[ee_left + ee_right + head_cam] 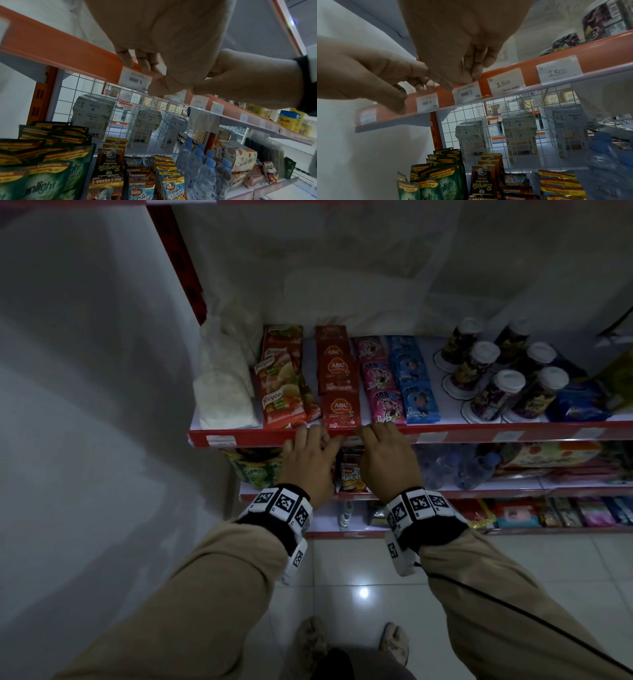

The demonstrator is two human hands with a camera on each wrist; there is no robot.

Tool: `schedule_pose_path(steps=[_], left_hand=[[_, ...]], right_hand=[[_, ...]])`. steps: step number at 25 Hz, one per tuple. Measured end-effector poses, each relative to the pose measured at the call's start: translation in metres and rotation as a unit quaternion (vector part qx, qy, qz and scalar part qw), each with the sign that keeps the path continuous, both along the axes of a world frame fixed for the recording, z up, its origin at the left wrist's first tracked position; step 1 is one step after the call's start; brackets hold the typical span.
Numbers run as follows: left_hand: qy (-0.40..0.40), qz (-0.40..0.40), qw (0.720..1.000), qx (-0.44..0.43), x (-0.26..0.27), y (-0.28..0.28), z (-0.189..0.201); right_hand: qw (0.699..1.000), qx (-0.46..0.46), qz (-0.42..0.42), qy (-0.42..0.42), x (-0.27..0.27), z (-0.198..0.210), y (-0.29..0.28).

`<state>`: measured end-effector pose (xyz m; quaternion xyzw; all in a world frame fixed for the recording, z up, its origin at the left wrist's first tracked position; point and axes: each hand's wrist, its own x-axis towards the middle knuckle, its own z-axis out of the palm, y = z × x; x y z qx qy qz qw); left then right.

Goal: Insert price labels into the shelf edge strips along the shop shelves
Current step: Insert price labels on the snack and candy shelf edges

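The red shelf edge strip runs along the front of the snack shelf. Both hands meet on it at its left part. My left hand has its bent fingertips on the top edge of the white "8.000" price label and its thumb at the label's right edge. My right hand pinches the top edge of the "2.000" label, which sits in the strip right beside the "8.000" label. Both labels read upside down. Two "1.500" labels sit in the strip further right.
The shelf above the strip holds Royco sachets, ABC sachets, Top packets and lidded cups. The shelf below carries Malkist packs and water bottles. A white wall stands on the left.
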<state>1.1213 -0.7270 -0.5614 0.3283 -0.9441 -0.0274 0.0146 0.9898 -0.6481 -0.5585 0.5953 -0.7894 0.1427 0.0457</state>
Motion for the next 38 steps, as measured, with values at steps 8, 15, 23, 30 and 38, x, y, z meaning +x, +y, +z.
schedule_pose_path(steps=[8,15,23,30,38], left_hand=[[-0.001,-0.012,1.0,0.009,0.001,-0.004,0.001],[0.05,-0.014,0.998,0.036,0.004,-0.011,0.006],[0.21,0.027,0.962,0.17,0.0,-0.022,0.007],[0.2,0.029,0.97,0.132,-0.004,-0.021,0.006],[0.197,0.013,0.972,0.127,0.0,-0.02,0.005]], right_hand=[[0.997,0.074,-0.019,-0.008,-0.001,0.004,-0.007],[0.996,0.01,-0.033,-0.084,-0.006,0.009,-0.01],[0.835,-0.171,-0.155,-0.499,-0.011,0.013,-0.013],[0.821,-0.141,-0.117,-0.541,0.001,0.003,-0.009],[0.869,-0.127,-0.036,-0.476,-0.001,-0.001,-0.006]])
